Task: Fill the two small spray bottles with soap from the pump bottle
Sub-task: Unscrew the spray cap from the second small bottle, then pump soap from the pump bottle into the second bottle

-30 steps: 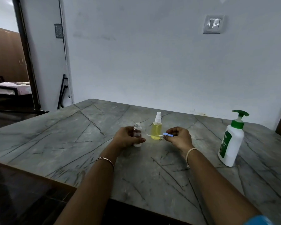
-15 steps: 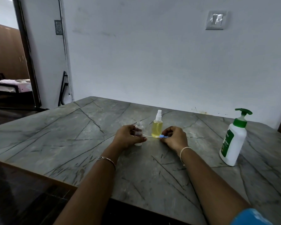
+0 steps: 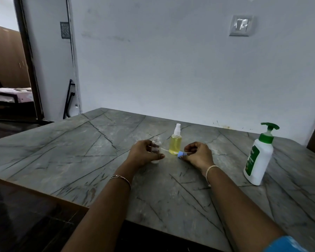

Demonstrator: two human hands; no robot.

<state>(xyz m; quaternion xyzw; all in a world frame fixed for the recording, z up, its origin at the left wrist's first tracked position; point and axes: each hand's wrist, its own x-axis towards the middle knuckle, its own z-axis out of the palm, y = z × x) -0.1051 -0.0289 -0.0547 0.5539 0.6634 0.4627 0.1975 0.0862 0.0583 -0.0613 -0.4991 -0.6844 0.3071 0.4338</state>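
Left hand (image 3: 144,153): grips a small clear spray bottle (image 3: 155,144), uncapped, upright on the grey counter (image 3: 80,151)
Right hand (image 3: 198,155): pinches a blue spray cap (image 3: 180,154), its thin tube (image 3: 164,149) pointing leftward
Second spray bottle (image 3: 175,143): capped, yellow liquid, standing between the hands
Pump bottle (image 3: 260,159): white with green pump, well right

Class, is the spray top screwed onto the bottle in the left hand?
No, the clear bottle has a bare neck; the right hand holds the blue spray top.

No text legible: green label (image 3: 250,161) on pump bottle (image 3: 263,157), well right of right hand (image 3: 198,155), too blurred.
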